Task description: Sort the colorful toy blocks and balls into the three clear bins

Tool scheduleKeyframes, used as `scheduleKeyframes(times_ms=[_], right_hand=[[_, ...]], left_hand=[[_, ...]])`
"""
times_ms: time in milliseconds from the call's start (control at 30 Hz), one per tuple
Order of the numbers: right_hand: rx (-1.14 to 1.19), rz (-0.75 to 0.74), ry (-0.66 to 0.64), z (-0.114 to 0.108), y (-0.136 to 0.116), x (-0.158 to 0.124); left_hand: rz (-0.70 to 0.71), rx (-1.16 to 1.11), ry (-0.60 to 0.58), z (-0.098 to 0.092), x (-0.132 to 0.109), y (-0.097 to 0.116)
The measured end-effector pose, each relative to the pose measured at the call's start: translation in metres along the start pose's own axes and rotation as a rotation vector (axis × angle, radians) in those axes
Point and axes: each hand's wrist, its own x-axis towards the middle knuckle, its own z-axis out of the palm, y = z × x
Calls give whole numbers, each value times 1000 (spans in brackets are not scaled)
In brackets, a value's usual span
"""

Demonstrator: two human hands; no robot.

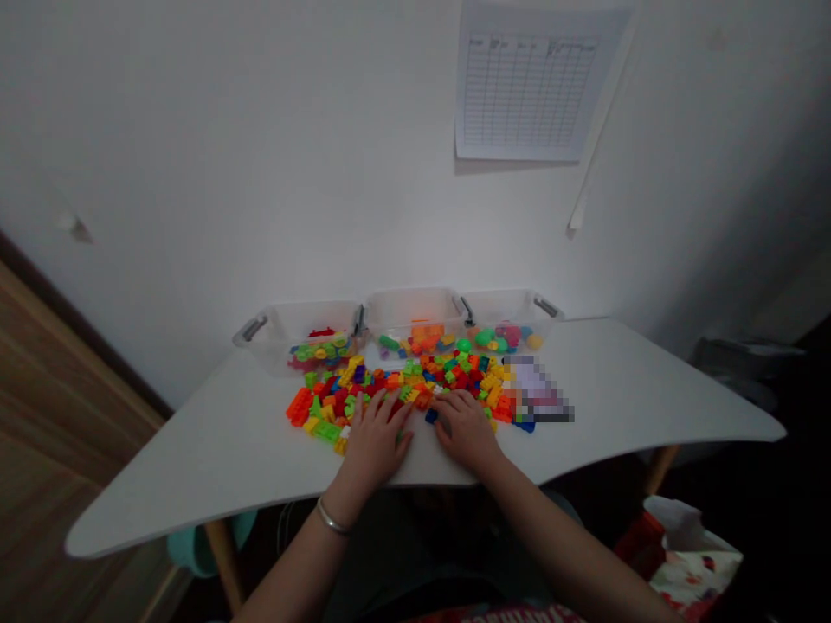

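Three clear plastic bins (412,316) with grey handles stand in a row along the far edge of the desk (195,493), touching or nearly touching one another. The left bin (302,337) holds green, yellow and red bricks (318,353). The middle bin (415,313) holds mostly orange bricks (427,334), and the right bin (510,318) holds rounded pink, green and teal pieces (497,337). A loose heap of mixed bricks (441,376) in red, orange, yellow and green covers the desk just in front of the bins, spreading up to both hands. The left hand (376,437), with a metal bracelet (332,517) at its wrist, lies open and palm down, fingers spread, its fingertips on the heap's near part. The right hand (464,424) is also open and palm down, gripping nothing, with its fingers at the heap and a blue brick (431,416) just beside them. To the right of the heap lies a pixelated, unreadable flat item (538,389).
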Motion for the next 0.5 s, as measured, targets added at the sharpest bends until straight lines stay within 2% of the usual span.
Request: scheduleKeyframes(times_ms=[300, 500], right_hand=[[-15, 5, -46, 3, 2, -1], [22, -67, -42, 2, 1, -1]], left_hand=[[58, -20, 12, 3, 4, -1], [16, -3, 124, 0, 2, 3]])
